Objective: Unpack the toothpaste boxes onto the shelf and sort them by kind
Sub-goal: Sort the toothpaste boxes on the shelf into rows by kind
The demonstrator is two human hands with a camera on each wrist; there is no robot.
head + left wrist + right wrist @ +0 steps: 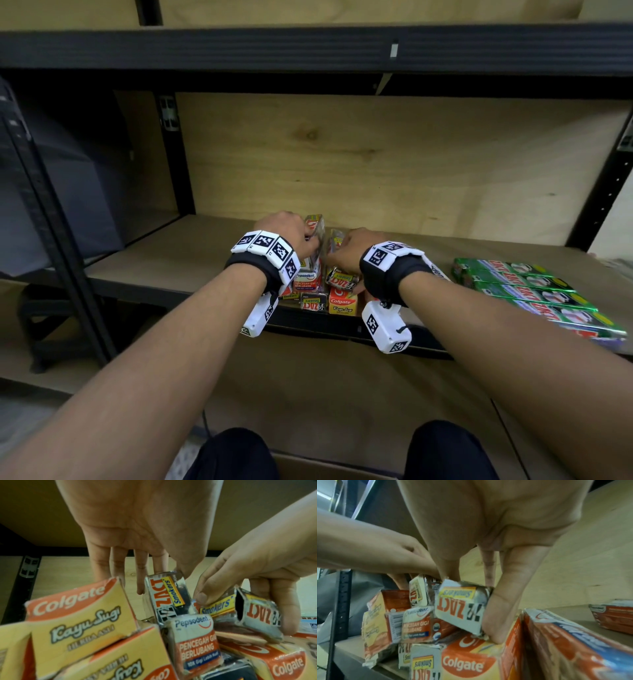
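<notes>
While both hands work over a heap of toothpaste boxes (320,291) at the front edge of the shelf (171,253), the right hand (346,251) pinches a silver Zact box (462,609) between thumb and fingers, its long axis running away from the fingertips toward the shelf's back panel, printed end facing the person and tilted. Just left of those fingers, the left hand (286,233) reaches down with fingers nearly straight around a second Zact box (167,595) standing almost upright; whether it is truly gripped cannot be told. Below the fingertips lie Colgate boxes (80,616) and a Pepsodent box (195,642), ends forward. Well right of the right hand, green Zact boxes (534,291) lie flat side by side.
</notes>
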